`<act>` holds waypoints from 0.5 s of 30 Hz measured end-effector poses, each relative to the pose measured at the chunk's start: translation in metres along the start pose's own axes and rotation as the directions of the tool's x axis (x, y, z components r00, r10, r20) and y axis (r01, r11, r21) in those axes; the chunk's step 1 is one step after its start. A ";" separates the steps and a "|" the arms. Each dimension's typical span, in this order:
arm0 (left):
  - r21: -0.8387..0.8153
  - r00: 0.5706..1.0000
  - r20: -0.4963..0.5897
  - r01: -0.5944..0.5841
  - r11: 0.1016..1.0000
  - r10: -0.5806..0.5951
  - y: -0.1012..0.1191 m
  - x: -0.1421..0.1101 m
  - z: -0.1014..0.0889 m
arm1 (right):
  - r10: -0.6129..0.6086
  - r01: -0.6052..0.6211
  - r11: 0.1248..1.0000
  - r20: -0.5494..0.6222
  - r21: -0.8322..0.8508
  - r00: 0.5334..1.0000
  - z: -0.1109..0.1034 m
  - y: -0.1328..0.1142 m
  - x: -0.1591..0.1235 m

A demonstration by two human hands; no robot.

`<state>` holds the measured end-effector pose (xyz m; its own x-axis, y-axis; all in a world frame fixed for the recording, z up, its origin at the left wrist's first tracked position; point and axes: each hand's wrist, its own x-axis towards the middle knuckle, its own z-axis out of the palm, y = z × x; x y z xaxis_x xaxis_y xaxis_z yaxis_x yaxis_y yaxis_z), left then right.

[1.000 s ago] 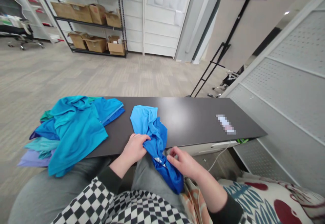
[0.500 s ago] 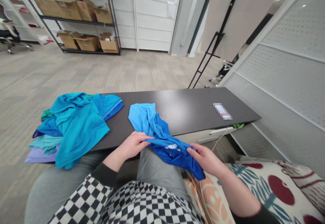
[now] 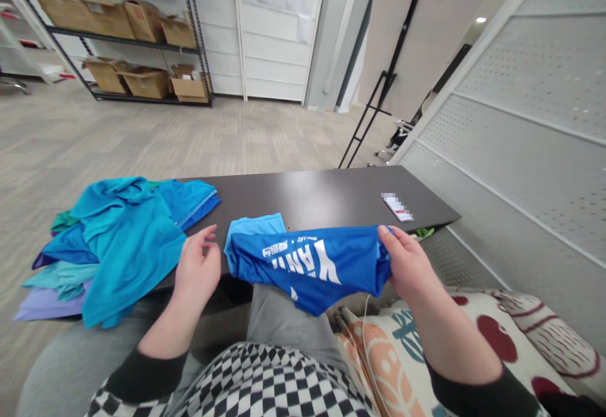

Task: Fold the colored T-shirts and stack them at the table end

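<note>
A blue shirt (image 3: 303, 262) with white lettering stretches across the near edge of the dark table, its lighter blue part (image 3: 258, 223) lying on the tabletop. My right hand (image 3: 404, 256) is closed on the shirt's right end and holds it up over my lap. To the left of the shirt, my left hand (image 3: 199, 259) is raised with fingers apart and slightly curled, touching no cloth. Just left of that hand lies a heap of clothes, with a teal shirt (image 3: 137, 234) on top.
The dark table (image 3: 307, 193) carries a phone-like item (image 3: 398, 207), partly blurred, on its right. Patterned cushions (image 3: 473, 328) and a thin white cable (image 3: 365, 335) are at my right. Shelves with cardboard boxes (image 3: 146, 81) and an easel-like stand (image 3: 383, 82) stand beyond.
My left hand has let go of the blue shirt and moved left. My right hand has lifted its end, and the cloth has spread out so the white lettering shows. The view has shifted right.
</note>
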<state>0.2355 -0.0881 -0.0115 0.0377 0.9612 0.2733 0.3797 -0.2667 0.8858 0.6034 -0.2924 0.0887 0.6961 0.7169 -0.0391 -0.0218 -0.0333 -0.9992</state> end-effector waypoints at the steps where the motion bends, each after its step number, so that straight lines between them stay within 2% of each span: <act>1: 0.023 0.998 0.043 -0.053 0.998 0.052 0.011 -0.015 0.005 | 0.056 -0.057 0.996 0.027 0.061 0.998 0.012 0.004 -0.004; 2: -0.010 0.984 0.144 -0.103 0.995 0.103 0.024 -0.032 0.011 | 0.111 -0.117 0.985 0.058 0.124 0.992 0.026 0.007 -0.008; 3: -0.064 0.931 0.333 -0.136 0.989 0.149 0.039 -0.051 0.018 | 0.159 -0.174 0.967 0.097 0.186 0.983 0.040 0.010 -0.014; 4: -0.117 0.818 0.541 -0.159 0.980 0.197 0.054 -0.069 0.026 | 0.191 -0.223 0.943 0.145 0.248 0.971 0.054 0.013 -0.020; 5: -0.145 0.689 0.686 -0.185 0.972 0.233 0.067 -0.085 0.035 | 0.207 -0.263 0.915 0.205 0.306 0.957 0.067 0.014 -0.027; 6: -0.139 0.607 0.757 -0.208 0.968 0.239 0.079 -0.098 0.043 | 0.204 -0.296 0.887 0.276 0.353 0.939 0.079 0.014 -0.033; 7: -0.123 0.565 0.794 -0.214 0.969 0.226 0.087 -0.107 0.051 | 0.185 -0.322 0.865 0.351 0.385 0.918 0.089 0.012 -0.039; 8: -0.103 0.563 0.801 -0.202 0.974 0.202 0.092 -0.111 0.058 | 0.156 -0.340 0.850 0.424 0.402 0.892 0.096 0.010 -0.045; 11: -0.156 0.679 0.715 -0.079 0.985 0.167 0.088 -0.104 0.068 | 0.076 -0.355 0.854 0.585 0.379 0.808 0.101 -0.005 -0.053; 12: -0.217 0.716 0.675 -0.039 0.975 0.179 0.083 -0.097 0.068 | 0.046 -0.327 0.870 0.600 0.370 0.799 0.098 -0.011 -0.052; 13: -0.278 0.755 0.630 0.002 0.961 0.181 0.078 -0.089 0.066 | 0.007 -0.276 0.887 0.588 0.369 0.809 0.094 -0.016 -0.049; 15: -0.375 0.836 0.538 0.125 0.919 0.106 0.068 -0.071 0.058 | -0.094 -0.119 0.915 0.492 0.385 0.866 0.084 -0.024 -0.037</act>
<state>0.3126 -0.1707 0.0078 0.5688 0.8136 0.1204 0.0072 -0.1513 0.9885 0.5178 -0.2601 0.1133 0.2520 0.9661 0.0560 -0.3793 0.1518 -0.9128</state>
